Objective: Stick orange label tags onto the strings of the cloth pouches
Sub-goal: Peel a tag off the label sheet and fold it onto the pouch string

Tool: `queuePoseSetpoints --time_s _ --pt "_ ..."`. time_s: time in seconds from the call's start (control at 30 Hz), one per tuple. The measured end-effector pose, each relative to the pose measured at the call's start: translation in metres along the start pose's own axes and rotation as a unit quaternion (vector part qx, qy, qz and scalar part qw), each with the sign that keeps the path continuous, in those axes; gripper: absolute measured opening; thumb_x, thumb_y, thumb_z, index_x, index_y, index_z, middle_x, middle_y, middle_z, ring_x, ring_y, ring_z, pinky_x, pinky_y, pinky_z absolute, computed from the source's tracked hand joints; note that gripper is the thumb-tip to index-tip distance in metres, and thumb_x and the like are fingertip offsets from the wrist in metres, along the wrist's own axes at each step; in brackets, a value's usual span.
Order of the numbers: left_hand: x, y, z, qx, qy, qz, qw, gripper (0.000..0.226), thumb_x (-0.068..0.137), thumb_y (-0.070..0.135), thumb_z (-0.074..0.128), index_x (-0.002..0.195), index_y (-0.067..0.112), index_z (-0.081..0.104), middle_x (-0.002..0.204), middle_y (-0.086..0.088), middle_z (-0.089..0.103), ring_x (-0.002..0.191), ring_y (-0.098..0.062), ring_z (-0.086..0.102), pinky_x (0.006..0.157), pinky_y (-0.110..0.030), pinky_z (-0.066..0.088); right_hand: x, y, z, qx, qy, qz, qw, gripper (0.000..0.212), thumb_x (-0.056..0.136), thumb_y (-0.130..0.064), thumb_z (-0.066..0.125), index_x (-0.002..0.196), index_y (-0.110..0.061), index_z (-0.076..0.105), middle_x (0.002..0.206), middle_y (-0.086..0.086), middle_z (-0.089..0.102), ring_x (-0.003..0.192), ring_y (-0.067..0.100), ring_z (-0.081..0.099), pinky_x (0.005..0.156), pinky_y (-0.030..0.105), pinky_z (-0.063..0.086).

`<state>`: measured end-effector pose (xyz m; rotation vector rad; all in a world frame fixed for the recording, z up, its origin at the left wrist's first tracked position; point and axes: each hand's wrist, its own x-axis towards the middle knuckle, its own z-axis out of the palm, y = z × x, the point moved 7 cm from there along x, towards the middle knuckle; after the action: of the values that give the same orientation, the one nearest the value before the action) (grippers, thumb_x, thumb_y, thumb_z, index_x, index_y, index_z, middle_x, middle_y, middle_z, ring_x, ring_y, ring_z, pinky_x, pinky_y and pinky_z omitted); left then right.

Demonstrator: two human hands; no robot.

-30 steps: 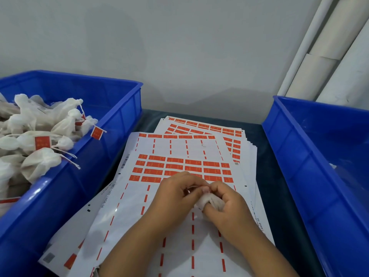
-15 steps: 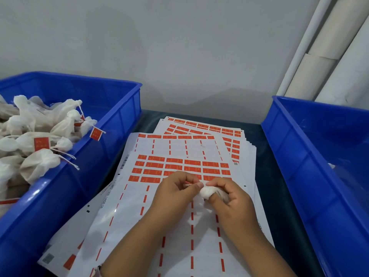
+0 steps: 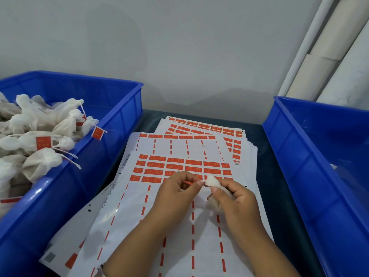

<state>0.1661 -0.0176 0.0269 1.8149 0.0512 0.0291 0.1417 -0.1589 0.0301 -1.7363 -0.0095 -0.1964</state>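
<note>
My right hand (image 3: 234,198) grips a small white cloth pouch (image 3: 213,181), whose top pokes out above the fingers. Just left of it, my left hand (image 3: 177,189) pinches an orange label tag (image 3: 188,183) between thumb and forefinger, close to the pouch's neck. The string itself is hidden between the fingers. Both hands hover over the top label sheet (image 3: 179,166), which carries rows of orange labels and empty peeled rows.
A blue bin (image 3: 119,116) on the left holds several white pouches, some with orange tags. Another blue bin (image 3: 299,156) stands on the right. More label sheets (image 3: 209,126) are stacked behind. White pipes (image 3: 319,56) run up the wall at right.
Both hands have lifted slightly and drawn apart a little. The pouch now shows more clearly above my right fingers, and the orange tag is visible in my left pinch.
</note>
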Motion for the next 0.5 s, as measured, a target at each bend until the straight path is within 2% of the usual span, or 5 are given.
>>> queuePoseSetpoints --time_s 0.17,0.23,0.33,0.43,0.5 --pt "-0.003 -0.002 0.005 -0.006 -0.034 -0.013 0.999 0.015 0.086 0.026 0.063 0.072 0.03 0.065 0.074 0.016 0.063 0.075 -0.008 0.059 0.05 -0.003 0.041 0.002 0.004 -0.004 0.023 0.01 0.028 0.999 0.024 0.086 -0.029 0.064 0.075 -0.05 0.07 0.086 -0.033 0.067 0.087 -0.014 0.059 0.054 0.008 0.045" --pt "-0.005 -0.002 0.01 -0.011 -0.078 -0.019 0.997 0.018 0.086 0.025 0.062 0.07 0.032 0.067 0.071 0.017 0.065 0.073 -0.004 0.06 0.052 -0.004 0.042 0.002 0.002 -0.004 0.028 0.001 0.026 0.999 0.026 0.086 -0.027 0.064 0.078 -0.052 0.07 0.087 -0.029 0.068 0.089 -0.011 0.06 0.055 0.009 0.048" --pt "-0.01 -0.002 0.017 -0.042 -0.14 -0.036 0.989 0.021 0.088 0.028 0.06 0.071 0.033 0.07 0.061 0.015 0.064 0.059 0.003 0.059 0.054 -0.005 0.042 0.001 -0.001 -0.002 0.031 -0.014 0.015 0.999 0.027 0.086 -0.026 0.064 0.077 -0.05 0.071 0.087 -0.027 0.069 0.09 -0.009 0.061 0.056 0.007 0.048" --pt "-0.01 -0.005 0.015 -0.088 -0.138 -0.065 0.984 0.024 0.087 0.03 0.06 0.067 0.033 0.073 0.059 0.01 0.063 0.054 -0.001 0.057 0.056 -0.01 0.045 0.0 -0.002 -0.003 0.036 -0.019 0.01 0.999 0.023 0.085 -0.024 0.065 0.076 -0.044 0.072 0.089 -0.028 0.069 0.092 -0.009 0.061 0.059 0.004 0.047" --pt "-0.009 -0.007 0.016 -0.122 -0.138 -0.086 0.979 0.021 0.086 0.03 0.062 0.069 0.03 0.075 0.061 0.007 0.064 0.054 -0.004 0.056 0.057 -0.013 0.046 0.0 -0.004 -0.002 0.032 -0.025 0.001 0.999 0.022 0.084 -0.026 0.065 0.077 -0.046 0.071 0.09 -0.03 0.068 0.093 -0.011 0.06 0.06 0.002 0.046"
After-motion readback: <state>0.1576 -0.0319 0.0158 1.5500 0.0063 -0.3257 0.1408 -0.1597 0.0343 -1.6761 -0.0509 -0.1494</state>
